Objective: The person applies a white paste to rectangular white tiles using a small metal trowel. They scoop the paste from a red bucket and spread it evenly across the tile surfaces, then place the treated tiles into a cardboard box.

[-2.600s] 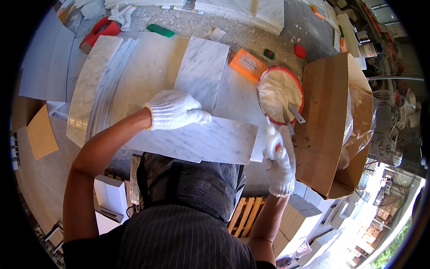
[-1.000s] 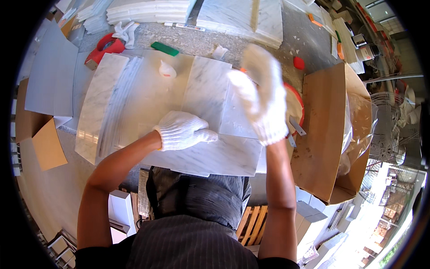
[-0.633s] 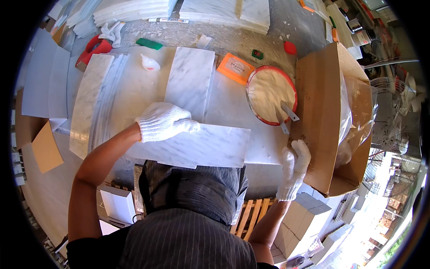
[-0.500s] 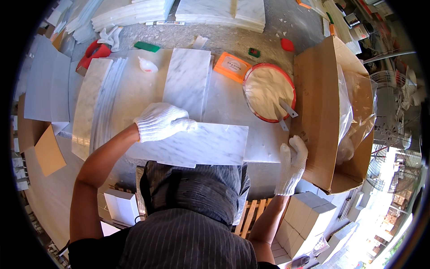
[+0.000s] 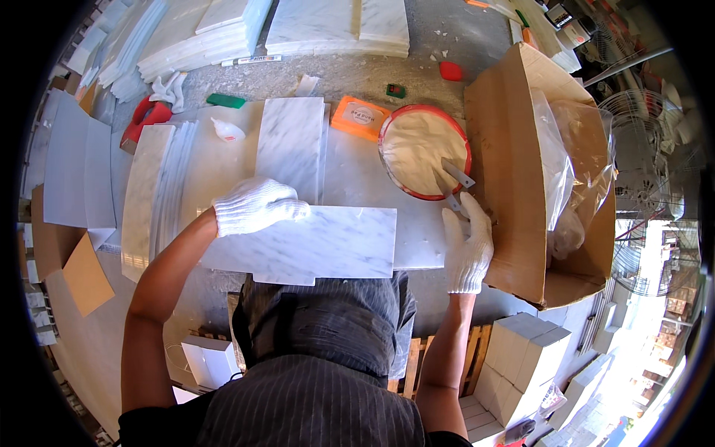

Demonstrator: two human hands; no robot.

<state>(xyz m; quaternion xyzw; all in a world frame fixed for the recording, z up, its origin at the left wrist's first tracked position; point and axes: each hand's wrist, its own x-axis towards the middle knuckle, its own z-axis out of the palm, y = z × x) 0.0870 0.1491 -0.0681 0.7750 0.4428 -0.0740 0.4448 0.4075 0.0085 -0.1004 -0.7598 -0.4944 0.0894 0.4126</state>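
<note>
Gloved left hand (image 5: 257,206) pressed flat, fingers together, on the marble tile (image 5: 313,244) lying on the table (image 5: 357,171), gloved right hand (image 5: 468,246) right of the tile, fingers extended toward the putty knife (image 5: 450,195) at the red-rimmed bucket (image 5: 424,153), its grip not closed on anything

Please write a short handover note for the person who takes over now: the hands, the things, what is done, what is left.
Left hand: gloved, flat on the marble tile lying across the bench.
Right hand: gloved, at the handle of a putty knife whose blade rests in the red-rimmed tub of pale paste.
Done: tile laid out.
Left: no paste visible on this tile yet.
</note>
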